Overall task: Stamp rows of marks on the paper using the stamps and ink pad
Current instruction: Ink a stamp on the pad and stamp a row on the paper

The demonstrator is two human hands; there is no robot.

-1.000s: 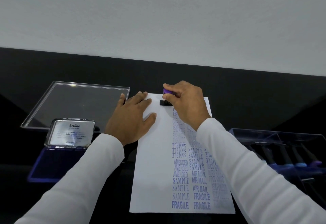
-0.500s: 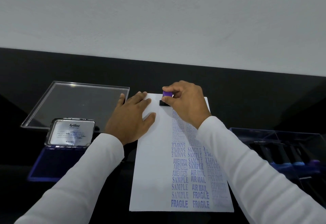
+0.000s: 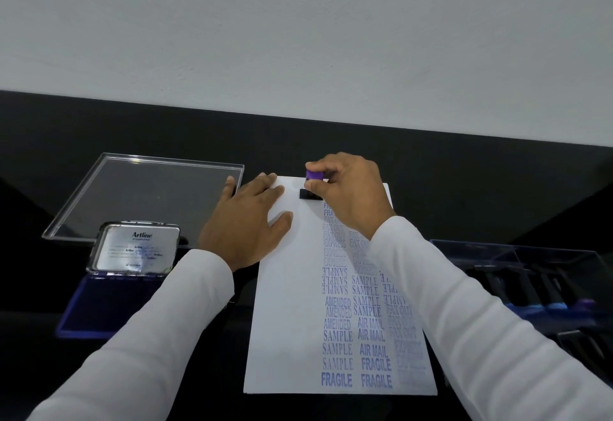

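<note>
One purple-handled stamp (image 3: 313, 185) stands with its black base on the top edge of the paper (image 3: 292, 304), at frame centre, pinched by the right hand (image 3: 348, 191). Left hand (image 3: 247, 218) presses flat, fingers straight, on the paper's upper-left corner; the open ink pad (image 3: 109, 301) lies at lower left.

— How is the light?
— Soft and even. The wall (image 3: 298, 39) is bright, the black table (image 3: 464, 188) very dark.
— Any glare?
— On the ink pad lid (image 3: 136, 248) and the clear tray (image 3: 146, 198).
— Sharpness?
— The right edge blurs, and lines bend toward the corners.
</note>
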